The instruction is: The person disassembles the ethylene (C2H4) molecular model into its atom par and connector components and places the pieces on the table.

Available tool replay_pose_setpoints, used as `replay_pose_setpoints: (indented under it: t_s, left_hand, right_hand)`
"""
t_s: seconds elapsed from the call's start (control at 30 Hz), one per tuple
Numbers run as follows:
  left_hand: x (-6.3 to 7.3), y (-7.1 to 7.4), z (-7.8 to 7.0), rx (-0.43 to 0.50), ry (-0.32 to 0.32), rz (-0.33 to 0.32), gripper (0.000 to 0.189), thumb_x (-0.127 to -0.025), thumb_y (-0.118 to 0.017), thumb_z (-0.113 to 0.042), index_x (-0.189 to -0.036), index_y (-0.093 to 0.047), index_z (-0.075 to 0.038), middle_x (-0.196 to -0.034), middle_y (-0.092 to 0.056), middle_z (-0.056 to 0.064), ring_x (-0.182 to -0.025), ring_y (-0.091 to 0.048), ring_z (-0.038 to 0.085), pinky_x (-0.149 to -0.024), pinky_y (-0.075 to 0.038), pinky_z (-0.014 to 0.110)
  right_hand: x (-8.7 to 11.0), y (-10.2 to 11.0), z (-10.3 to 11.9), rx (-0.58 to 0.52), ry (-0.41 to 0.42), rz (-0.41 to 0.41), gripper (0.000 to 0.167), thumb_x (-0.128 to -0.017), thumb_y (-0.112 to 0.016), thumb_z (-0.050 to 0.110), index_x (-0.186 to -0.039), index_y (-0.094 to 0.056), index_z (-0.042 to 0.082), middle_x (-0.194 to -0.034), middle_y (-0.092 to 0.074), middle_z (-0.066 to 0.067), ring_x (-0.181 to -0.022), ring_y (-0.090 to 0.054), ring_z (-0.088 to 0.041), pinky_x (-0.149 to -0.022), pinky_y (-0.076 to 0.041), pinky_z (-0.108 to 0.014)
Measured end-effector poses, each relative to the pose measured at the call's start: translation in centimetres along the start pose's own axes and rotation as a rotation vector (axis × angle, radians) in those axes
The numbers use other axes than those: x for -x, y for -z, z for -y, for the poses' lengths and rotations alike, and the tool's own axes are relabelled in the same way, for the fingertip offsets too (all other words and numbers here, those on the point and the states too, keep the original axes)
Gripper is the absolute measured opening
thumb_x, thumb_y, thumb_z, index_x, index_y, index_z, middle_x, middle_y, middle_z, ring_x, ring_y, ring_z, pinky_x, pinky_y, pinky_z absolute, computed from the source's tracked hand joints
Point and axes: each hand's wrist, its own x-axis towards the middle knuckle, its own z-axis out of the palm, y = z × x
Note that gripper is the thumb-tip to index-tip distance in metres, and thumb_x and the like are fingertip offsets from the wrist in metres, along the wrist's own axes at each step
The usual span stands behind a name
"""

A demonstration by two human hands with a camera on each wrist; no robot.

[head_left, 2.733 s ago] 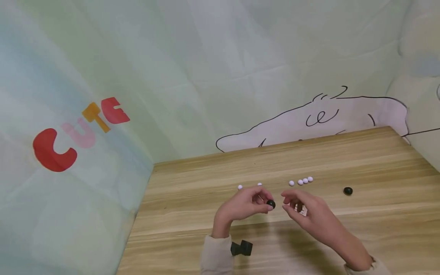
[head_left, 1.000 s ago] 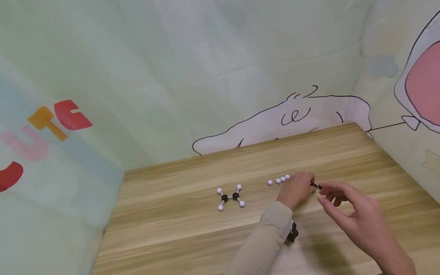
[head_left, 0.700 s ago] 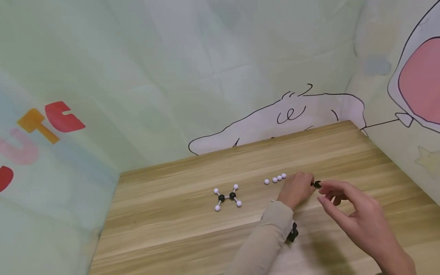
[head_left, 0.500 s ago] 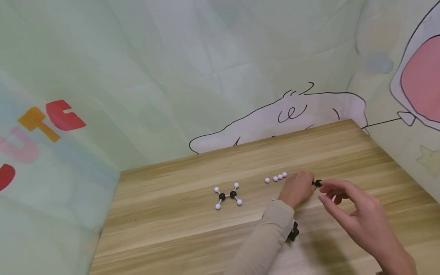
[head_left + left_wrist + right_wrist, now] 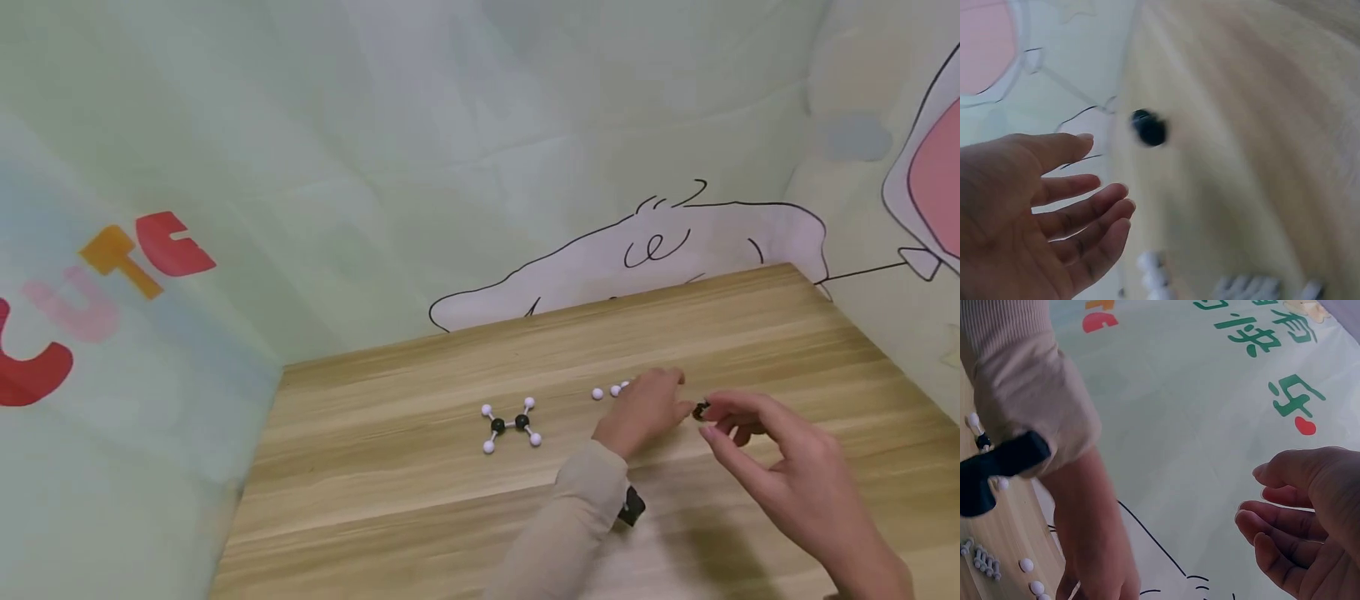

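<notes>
My left hand reaches across to the right over the table. Its fingers are spread and hold nothing in the left wrist view. Just beyond its fingertips, two black balls lie side by side on the wood; in the head view these black balls show between both hands. My right hand hovers beside them, and in the right wrist view its fingers are loosely bent with nothing between them. Further left lies a ball-and-stick molecule model, two black balls joined by a stick, with white balls on short sticks.
Loose white balls sit in a row behind my left forearm, partly covered by it. Several small white connector sticks lie on the wooden table. A printed cloth wall rises behind the table's far edge.
Earlier my left hand held a black ball near the middle. It has moved right, that ball now lies beside the other one, and the left fingers have spread and drawn back slightly.
</notes>
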Motion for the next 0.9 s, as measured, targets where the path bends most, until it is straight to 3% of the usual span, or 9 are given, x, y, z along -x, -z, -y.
replay_pose_setpoints:
  t_s: [0.2,0.33,0.47,0.6,0.73,0.9]
  left_hand:
    - [2.5,3.8,2.8,0.128,-0.024,-0.033,0.033,-0.095,-0.057,-0.038,-0.122,-0.061,-0.018,-0.103,-0.063,-0.005,-0.089,-0.056,0.004,-0.074,-0.046,0.017]
    - [4.8,5.3,5.8,0.127,0.044,-0.013,0.028,-0.097,-0.055,-0.032,-0.121,-0.062,-0.020,-0.112,-0.062,-0.001,-0.100,-0.055,0.011,-0.085,-0.045,0.024]
    - [7.0,5.4,9.0,0.042,0.188,0.057,0.025,-0.097,-0.053,-0.020,-0.119,-0.064,-0.024,-0.122,-0.059,0.002,-0.111,-0.050,0.022,-0.094,-0.040,0.036]
    - [8.8,5.1,11.7,0.028,0.311,0.108,0.027,-0.092,-0.059,-0.012,-0.114,-0.067,-0.024,-0.122,-0.057,0.006,-0.115,-0.046,0.030,-0.100,-0.033,0.046]
    - [9.9,4.6,13.5,0.052,0.288,0.086,0.027,-0.089,-0.063,-0.009,-0.112,-0.068,-0.022,-0.121,-0.054,0.009,-0.113,-0.047,0.030,-0.098,-0.037,0.046]
    - [10.4,3.9,14.8,0.078,0.260,0.025,0.023,-0.086,-0.065,-0.005,-0.106,-0.068,-0.016,-0.112,-0.055,0.006,-0.103,-0.048,0.025,-0.084,-0.044,0.037]
  right_hand:
    - [-0.1,-0.6,-0.1,-0.064,0.020,-0.012,0.043,-0.065,-0.077,-0.013,-0.102,-0.069,0.008,-0.086,-0.068,0.010,-0.077,-0.056,0.010,-0.069,-0.042,-0.005]
    - [-0.2,-1.1,0.1,-0.074,0.015,-0.017,0.042,-0.067,-0.078,-0.010,-0.102,-0.069,0.011,-0.087,-0.068,0.010,-0.076,-0.055,0.010,-0.067,-0.042,-0.005]
    - [-0.3,-1.2,0.3,-0.082,-0.015,0.007,0.039,-0.069,-0.077,-0.009,-0.101,-0.069,0.012,-0.088,-0.066,0.013,-0.077,-0.055,0.010,-0.068,-0.040,-0.004]
    - [-0.3,-1.3,0.3,-0.090,-0.027,0.023,0.039,-0.070,-0.077,-0.008,-0.102,-0.068,0.013,-0.088,-0.066,0.012,-0.077,-0.055,0.010,-0.066,-0.041,-0.005]
    - [-0.2,-1.4,0.2,-0.087,-0.020,0.025,0.042,-0.070,-0.077,-0.008,-0.103,-0.068,0.016,-0.087,-0.065,0.016,-0.077,-0.055,0.010,-0.063,-0.041,-0.007]
    - [-0.1,-1.7,0.2,-0.096,-0.012,0.025,0.047,-0.068,-0.078,-0.010,-0.104,-0.067,0.018,-0.088,-0.063,0.019,-0.078,-0.055,0.011,-0.057,-0.040,-0.009]
